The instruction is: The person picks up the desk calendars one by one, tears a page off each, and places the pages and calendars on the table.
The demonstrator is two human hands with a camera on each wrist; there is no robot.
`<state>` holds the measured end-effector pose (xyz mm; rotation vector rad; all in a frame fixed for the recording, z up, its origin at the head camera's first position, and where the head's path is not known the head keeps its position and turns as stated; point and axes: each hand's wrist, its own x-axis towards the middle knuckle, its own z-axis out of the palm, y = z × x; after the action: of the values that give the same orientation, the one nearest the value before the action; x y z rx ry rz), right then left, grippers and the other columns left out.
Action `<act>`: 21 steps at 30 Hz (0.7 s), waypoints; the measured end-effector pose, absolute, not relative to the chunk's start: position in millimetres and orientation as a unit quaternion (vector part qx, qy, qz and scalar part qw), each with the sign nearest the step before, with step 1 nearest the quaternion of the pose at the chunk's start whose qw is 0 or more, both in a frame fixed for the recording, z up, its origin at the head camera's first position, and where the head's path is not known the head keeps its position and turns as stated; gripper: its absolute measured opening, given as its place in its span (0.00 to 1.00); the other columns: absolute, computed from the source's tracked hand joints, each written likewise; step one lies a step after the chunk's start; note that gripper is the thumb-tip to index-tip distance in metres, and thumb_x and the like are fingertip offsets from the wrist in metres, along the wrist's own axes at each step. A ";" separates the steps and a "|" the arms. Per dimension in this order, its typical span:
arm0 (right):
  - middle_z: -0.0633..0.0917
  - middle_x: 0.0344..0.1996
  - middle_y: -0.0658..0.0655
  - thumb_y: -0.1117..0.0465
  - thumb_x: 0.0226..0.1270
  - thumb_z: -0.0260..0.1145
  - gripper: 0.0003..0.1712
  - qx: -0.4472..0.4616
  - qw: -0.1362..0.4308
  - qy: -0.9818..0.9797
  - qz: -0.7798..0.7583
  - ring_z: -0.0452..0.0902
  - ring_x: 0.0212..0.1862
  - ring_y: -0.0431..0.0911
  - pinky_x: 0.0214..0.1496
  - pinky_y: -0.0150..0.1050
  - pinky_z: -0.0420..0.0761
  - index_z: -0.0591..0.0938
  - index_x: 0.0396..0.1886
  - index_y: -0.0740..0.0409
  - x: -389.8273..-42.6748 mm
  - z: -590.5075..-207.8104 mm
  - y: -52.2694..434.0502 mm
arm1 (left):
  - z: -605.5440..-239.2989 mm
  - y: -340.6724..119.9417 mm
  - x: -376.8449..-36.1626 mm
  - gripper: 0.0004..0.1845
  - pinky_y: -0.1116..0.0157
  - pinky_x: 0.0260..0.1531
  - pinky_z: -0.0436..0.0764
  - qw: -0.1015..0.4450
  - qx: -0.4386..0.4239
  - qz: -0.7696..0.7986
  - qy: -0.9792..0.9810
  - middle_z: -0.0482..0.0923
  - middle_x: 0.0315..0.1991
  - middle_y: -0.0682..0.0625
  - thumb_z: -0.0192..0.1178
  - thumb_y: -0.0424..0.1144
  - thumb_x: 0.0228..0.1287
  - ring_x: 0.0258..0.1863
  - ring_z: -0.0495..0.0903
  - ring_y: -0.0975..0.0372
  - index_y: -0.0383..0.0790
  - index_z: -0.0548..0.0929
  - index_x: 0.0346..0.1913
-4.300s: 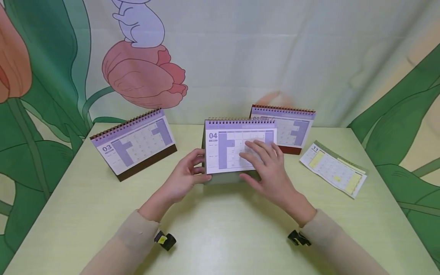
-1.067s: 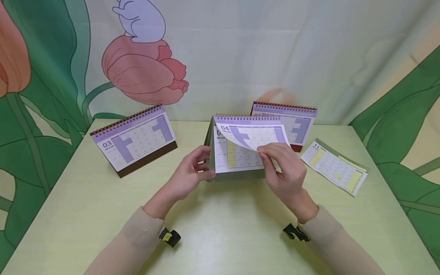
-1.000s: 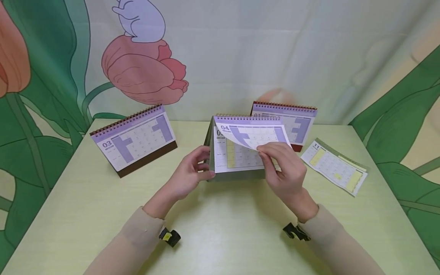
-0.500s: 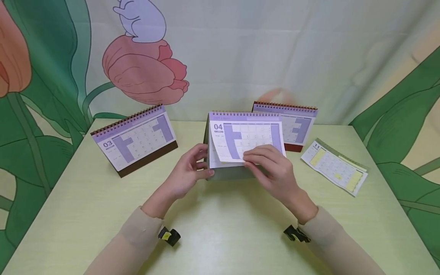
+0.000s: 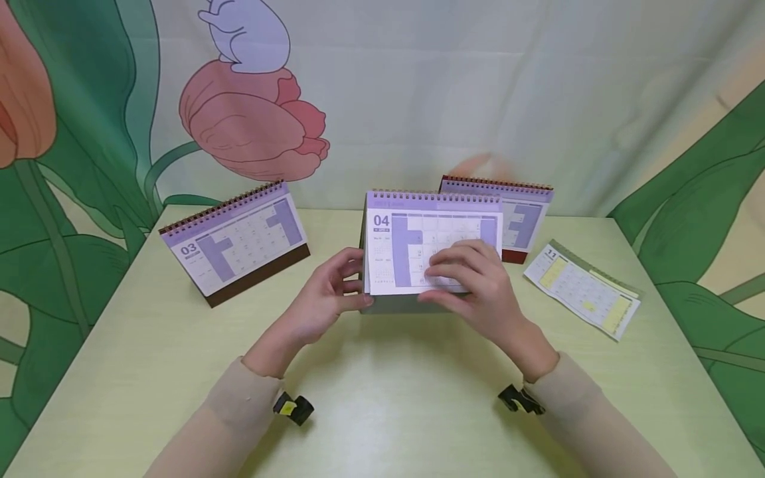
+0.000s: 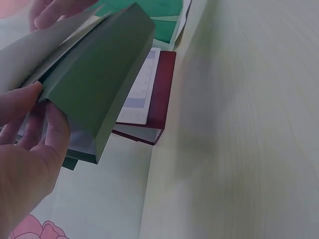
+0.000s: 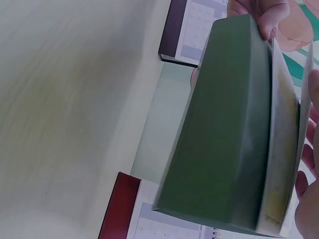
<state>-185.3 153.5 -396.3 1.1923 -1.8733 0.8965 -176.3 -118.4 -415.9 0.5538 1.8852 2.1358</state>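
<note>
A green-based desk calendar with a spiral top stands in the middle, its lilac page marked 04 facing me. My left hand grips its left edge, thumb at the front and fingers behind. Over the lower right of the page lies my right hand, fingers bent lightly on the sheet and thumb at its bottom edge. From the right wrist, the front page stands a little away from the sheets behind it and the green base.
At left stands a brown-based calendar marked 03. Behind the right hand is a red-based calendar, partly hidden. A loose calendar sheet marked 11 lies at the right of the table. A curtain with printed tulips hangs behind.
The page marked 04, earlier pinched and lifted over a yellow-marked sheet, has come down to cover it. My right hand has loosened from its edge and spread onto the page; the left stays put.
</note>
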 end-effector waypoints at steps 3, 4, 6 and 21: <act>0.87 0.41 0.58 0.45 0.64 0.74 0.22 0.465 0.368 -0.731 0.336 0.78 0.47 0.57 0.51 0.49 0.71 0.89 0.39 0.60 -186.1 -398.4 155.4 | -415.8 -118.7 -176.5 0.31 0.60 0.46 0.85 0.126 0.200 0.728 0.643 0.78 0.59 0.36 0.59 0.11 0.59 0.50 0.83 0.47 0.31 0.71 0.66; 0.87 0.41 0.58 0.44 0.64 0.74 0.22 0.466 0.370 -0.732 0.332 0.78 0.46 0.57 0.51 0.49 0.71 0.89 0.39 0.60 -186.2 -399.1 155.8 | -415.6 -118.8 -176.5 0.31 0.60 0.46 0.85 0.128 0.203 0.727 0.643 0.78 0.59 0.36 0.59 0.11 0.60 0.51 0.83 0.47 0.31 0.71 0.66; 0.87 0.41 0.58 0.44 0.65 0.74 0.22 0.467 0.373 -0.734 0.324 0.78 0.46 0.57 0.50 0.49 0.70 0.90 0.40 0.60 -186.5 -400.1 156.5 | -414.6 -118.9 -176.3 0.31 0.60 0.47 0.85 0.129 0.208 0.726 0.642 0.78 0.58 0.36 0.59 0.11 0.59 0.51 0.83 0.47 0.31 0.71 0.66; 0.87 0.42 0.58 0.51 0.74 0.68 0.17 0.487 0.389 -0.725 0.293 0.81 0.45 0.56 0.52 0.47 0.76 0.89 0.45 0.63 -183.6 -401.6 158.1 | -411.6 -118.7 -173.3 0.30 0.59 0.47 0.85 0.126 0.215 0.735 0.631 0.78 0.58 0.35 0.59 0.12 0.60 0.50 0.84 0.47 0.29 0.71 0.65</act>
<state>-183.6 158.1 -401.6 1.2388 -1.8449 0.7443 -173.3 -118.7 -411.6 0.6258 1.8373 2.1408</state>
